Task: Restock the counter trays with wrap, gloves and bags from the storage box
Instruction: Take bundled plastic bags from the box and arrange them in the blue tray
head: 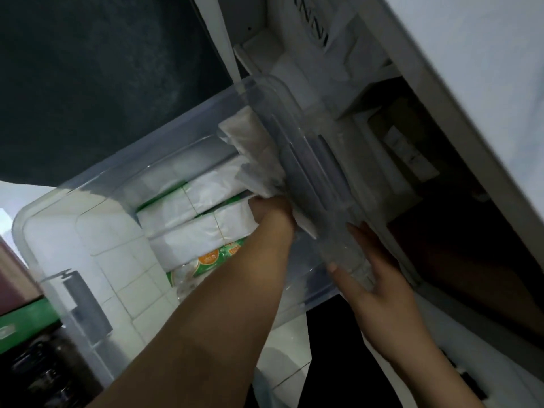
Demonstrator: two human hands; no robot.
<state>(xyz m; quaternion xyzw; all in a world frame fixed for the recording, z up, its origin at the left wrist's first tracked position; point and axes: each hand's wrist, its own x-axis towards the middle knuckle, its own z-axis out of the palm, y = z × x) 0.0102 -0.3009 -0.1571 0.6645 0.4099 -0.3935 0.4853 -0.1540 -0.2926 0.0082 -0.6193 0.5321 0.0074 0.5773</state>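
A clear plastic storage box [53, 231] fills the middle of the view, tilted. Inside lie several white packs with green edges [191, 207] and a clear bag with a green and orange label [212, 260]. My left hand [270, 213] reaches into the box and grips a white bundle [253, 154] near the box's right wall. The fingers are partly hidden behind the bundle. My right hand [374, 275] holds the clear lid [309, 172], which is lifted up on edge along the box's right side, fingers wrapped around its lower end.
A white cabinet or appliance [456, 54] looms at the right with a dark recess [441, 216] below. White tiles show through the box wall [123, 275]. A green-lidded dark jar [35, 363] stands at lower left. A dark surface [103, 69] lies behind.
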